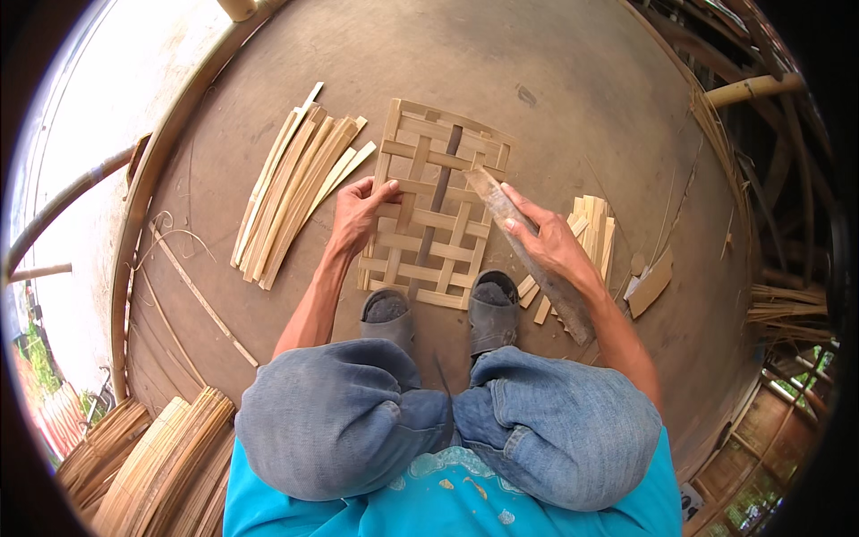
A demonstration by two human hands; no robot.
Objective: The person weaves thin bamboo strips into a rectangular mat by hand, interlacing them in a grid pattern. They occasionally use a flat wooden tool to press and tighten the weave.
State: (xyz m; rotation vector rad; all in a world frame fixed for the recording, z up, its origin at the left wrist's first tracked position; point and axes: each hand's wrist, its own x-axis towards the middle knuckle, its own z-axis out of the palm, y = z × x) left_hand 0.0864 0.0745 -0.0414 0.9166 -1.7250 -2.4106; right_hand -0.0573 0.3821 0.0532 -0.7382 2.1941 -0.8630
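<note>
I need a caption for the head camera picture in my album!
Left hand holding a woven lattice; right hand gripping a long, flat bar.

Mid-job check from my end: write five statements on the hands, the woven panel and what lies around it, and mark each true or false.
1. The left hand grips the left side of the woven panel. True.
2. The right hand is empty. False: it holds a long, flat grey-brown tool.
3. A single dark strip runs lengthwise through the panel. True.
4. The longer loose strips lie to the right of the panel. False: they lie to its left; the shorter strips are on the right.
5. Two dark open-toed sandals show at the panel's near end. True.
</note>
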